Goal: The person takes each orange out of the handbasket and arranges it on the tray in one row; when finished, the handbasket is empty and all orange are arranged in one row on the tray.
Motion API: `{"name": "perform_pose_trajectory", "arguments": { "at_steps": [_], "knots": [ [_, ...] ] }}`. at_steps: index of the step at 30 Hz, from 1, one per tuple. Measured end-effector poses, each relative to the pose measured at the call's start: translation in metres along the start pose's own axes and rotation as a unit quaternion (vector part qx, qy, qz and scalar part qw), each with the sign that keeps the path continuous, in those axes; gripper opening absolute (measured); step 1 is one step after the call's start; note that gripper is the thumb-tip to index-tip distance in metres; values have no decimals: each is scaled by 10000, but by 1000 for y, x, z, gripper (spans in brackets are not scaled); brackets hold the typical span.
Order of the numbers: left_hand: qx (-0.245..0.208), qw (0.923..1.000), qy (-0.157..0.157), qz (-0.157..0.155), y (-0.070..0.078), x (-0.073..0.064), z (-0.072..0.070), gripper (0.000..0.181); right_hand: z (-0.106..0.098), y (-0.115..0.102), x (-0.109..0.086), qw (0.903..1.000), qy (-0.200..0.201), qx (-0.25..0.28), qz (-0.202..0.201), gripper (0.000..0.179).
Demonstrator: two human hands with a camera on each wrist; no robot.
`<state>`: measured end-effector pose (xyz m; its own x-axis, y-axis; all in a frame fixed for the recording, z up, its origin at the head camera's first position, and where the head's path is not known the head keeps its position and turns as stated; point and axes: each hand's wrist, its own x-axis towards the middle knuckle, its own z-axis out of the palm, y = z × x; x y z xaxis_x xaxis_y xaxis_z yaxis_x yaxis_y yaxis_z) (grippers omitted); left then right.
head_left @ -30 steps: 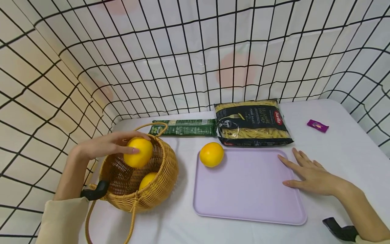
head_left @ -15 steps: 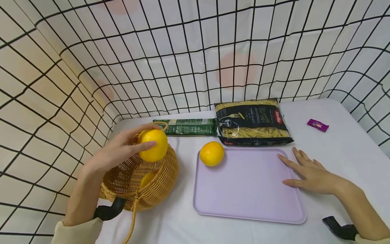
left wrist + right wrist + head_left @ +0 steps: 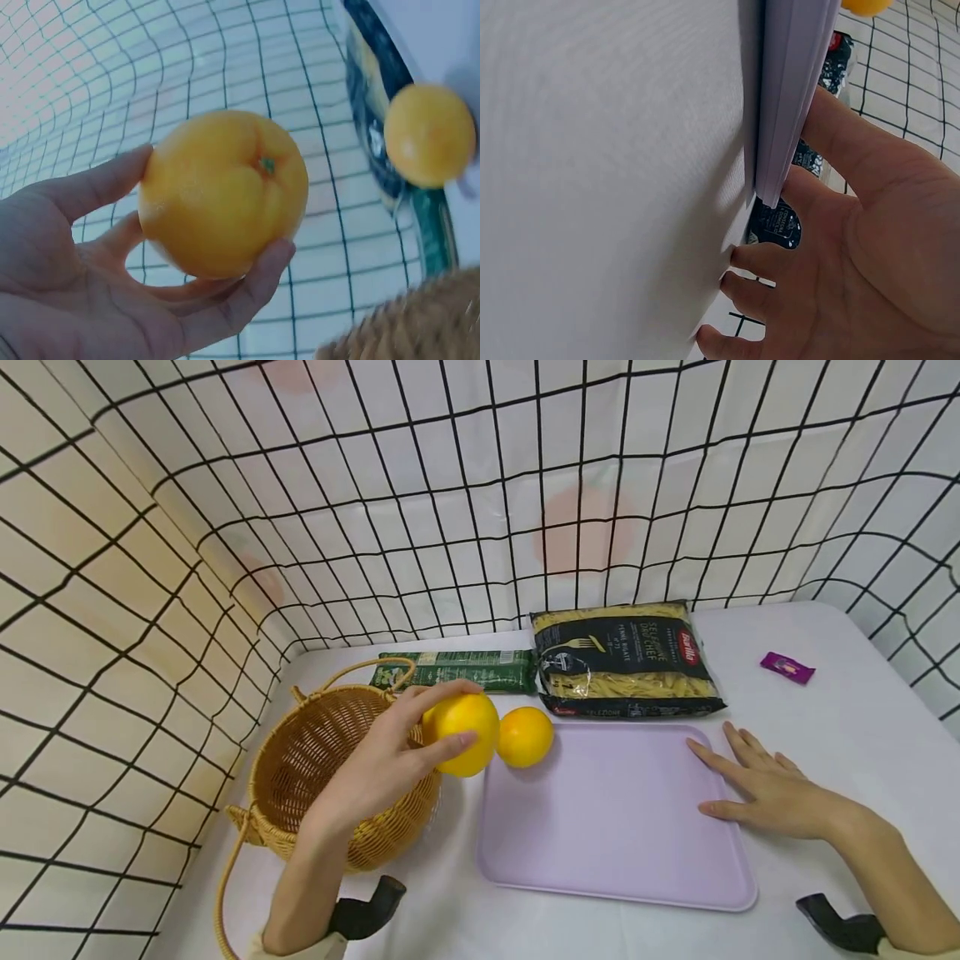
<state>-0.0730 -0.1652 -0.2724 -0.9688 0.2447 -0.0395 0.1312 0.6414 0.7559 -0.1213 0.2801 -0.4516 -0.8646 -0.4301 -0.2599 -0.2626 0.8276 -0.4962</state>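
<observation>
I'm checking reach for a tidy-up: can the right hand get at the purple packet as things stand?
Probably yes: the right hand rests at the edge of the tray, and nothing stands between hand and purple packet.

The white counter (image 3: 450, 902) held a basket (image 3: 393, 833), a tray (image 3: 615, 818), a green pack (image 3: 476, 669), a pasta bag (image 3: 627, 660) and a purple packet (image 3: 787, 667).

Left to right at the far side lay a long green packet (image 3: 472, 668), black-and-yellow plastic pasta bag (image 3: 626, 660) and small purple sachet (image 3: 787, 667).

A black wire grid (image 3: 537, 397) fences a white-covered table (image 3: 420, 910), before pale sheeting (image 3: 476, 452) with pink spots (image 3: 597, 547)
</observation>
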Motion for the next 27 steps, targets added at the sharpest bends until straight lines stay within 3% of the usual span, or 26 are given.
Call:
{"name": "perform_pose_trajectory", "arguments": {
  "at_steps": [7, 14, 21, 27],
  "knots": [
    [-412, 9989, -231, 29, 2, 14, 40, 50, 0, -1, -1, 10000, 31, -49, 13, 90],
    [-692, 9947, -694, 323, 0, 45, 86, 46, -1, -1, -1, 10000, 46, -68, 29, 90],
    [-1011, 9895, -973, 341, -4, 74, 128, 43, 0, 0, 0, 10000, 23, -33, 73, 91],
    [-996, 9905, -926, 198, -9, 89, 152, 46, 0, 0, 0, 9999, 9, -50, 127, 92]
  ]
}}
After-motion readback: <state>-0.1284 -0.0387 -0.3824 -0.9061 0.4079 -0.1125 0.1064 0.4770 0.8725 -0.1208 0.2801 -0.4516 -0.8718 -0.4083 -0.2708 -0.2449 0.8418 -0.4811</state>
